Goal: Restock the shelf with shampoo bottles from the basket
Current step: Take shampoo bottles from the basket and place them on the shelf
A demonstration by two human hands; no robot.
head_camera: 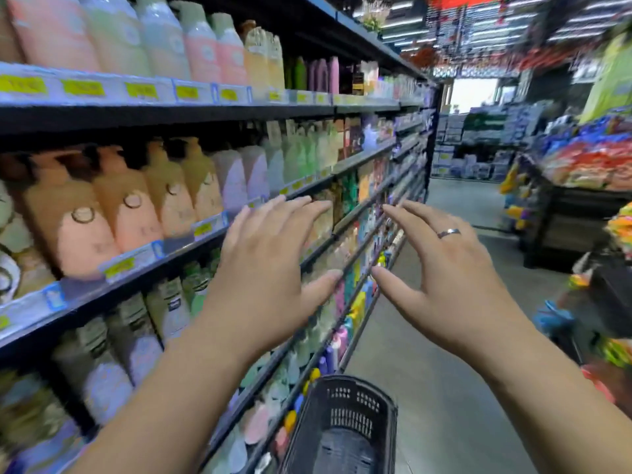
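Both my hands are raised in front of me, fingers spread and holding nothing. My left hand [270, 265] hovers before the shelf [191, 244] on my left, level with its middle rows. My right hand [441, 268], with a ring on one finger, floats over the aisle a short gap from the left one. Rows of shampoo bottles [133, 213] in orange, pink, lilac and green fill the shelves. A black plastic basket [345, 422] stands on the floor below my hands, close to the shelf's foot; the part of its inside that I see looks dark and bare.
The grey aisle floor [444, 371] runs ahead to stacked goods at the far end. A dark display stand [574, 213] piled with colourful packets lines the right side. Yellow price tags [82, 87] edge the shelf fronts.
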